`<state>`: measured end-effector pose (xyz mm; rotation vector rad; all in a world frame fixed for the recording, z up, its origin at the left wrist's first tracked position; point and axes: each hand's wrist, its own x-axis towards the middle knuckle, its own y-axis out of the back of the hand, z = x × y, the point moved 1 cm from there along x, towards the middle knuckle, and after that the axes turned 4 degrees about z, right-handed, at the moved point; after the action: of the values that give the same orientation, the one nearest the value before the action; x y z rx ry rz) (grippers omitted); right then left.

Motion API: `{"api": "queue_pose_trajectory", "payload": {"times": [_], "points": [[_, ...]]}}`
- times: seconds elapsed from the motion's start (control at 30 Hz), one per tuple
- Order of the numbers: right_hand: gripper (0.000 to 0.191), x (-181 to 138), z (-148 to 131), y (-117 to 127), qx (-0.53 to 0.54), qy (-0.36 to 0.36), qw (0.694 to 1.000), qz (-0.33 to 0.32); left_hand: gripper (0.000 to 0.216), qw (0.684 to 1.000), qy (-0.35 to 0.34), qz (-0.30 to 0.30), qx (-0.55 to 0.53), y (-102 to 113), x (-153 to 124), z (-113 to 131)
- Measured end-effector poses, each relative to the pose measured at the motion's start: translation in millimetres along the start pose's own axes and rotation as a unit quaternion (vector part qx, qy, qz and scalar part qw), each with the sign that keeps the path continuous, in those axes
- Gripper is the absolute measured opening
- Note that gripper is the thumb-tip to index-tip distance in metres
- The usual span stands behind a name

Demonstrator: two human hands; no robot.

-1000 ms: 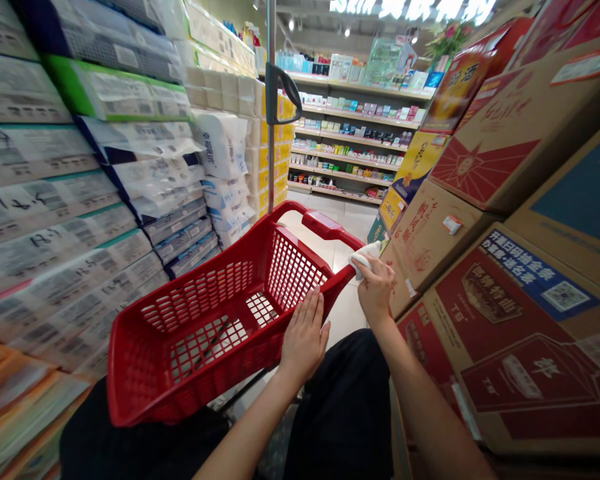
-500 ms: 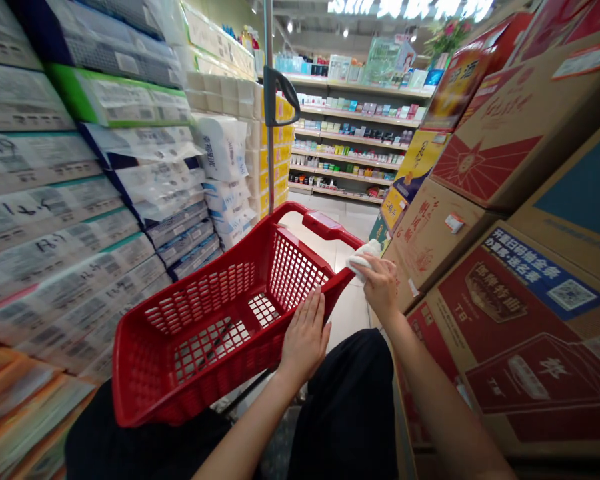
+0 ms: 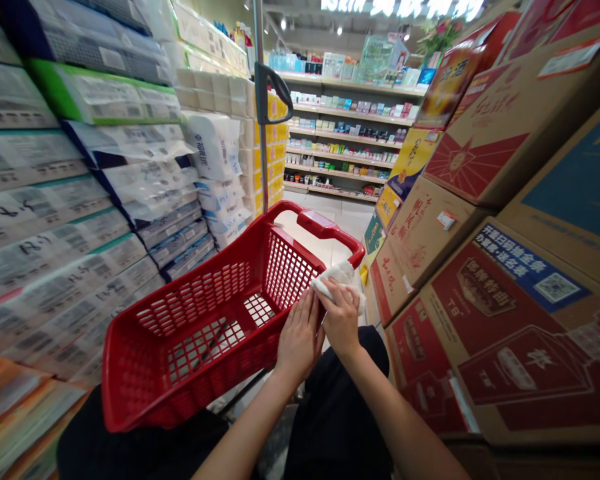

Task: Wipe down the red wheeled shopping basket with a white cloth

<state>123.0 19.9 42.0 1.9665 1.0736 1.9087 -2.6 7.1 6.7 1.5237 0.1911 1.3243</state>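
A red plastic shopping basket (image 3: 180,307) with perforated walls lies in front of me, its inside bare. Its red handle (image 3: 325,225) loops out at the far right end. My left hand (image 3: 300,333) rests flat on the near rim, fingers stretched out and holding nothing. Right beside it, my right hand (image 3: 341,317) presses a white cloth (image 3: 337,280) against the corner where the handle meets the rim. Part of that corner is hidden under the cloth and fingers.
Stacked tissue packs (image 3: 55,220) wall the left side. Printed cartons (image 3: 525,320) are piled close on the right. A grey pole with a dark loop handle (image 3: 275,93) rises behind the basket. Shelves of small boxed goods (image 3: 345,133) stand at the back.
My right hand has slid the cloth from the handle's side arm down and left to the rim corner, close to my left hand. My left hand stays on the rim.
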Motion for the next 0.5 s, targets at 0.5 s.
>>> {"api": "queue_pose_trajectory", "payload": {"times": [0.5], "points": [[0.053,62.7,92.3,10.5,-0.093,-0.059,0.994,0.007,0.069,1.000,0.009,0.002,0.006,0.9,2.2,1.7]]}}
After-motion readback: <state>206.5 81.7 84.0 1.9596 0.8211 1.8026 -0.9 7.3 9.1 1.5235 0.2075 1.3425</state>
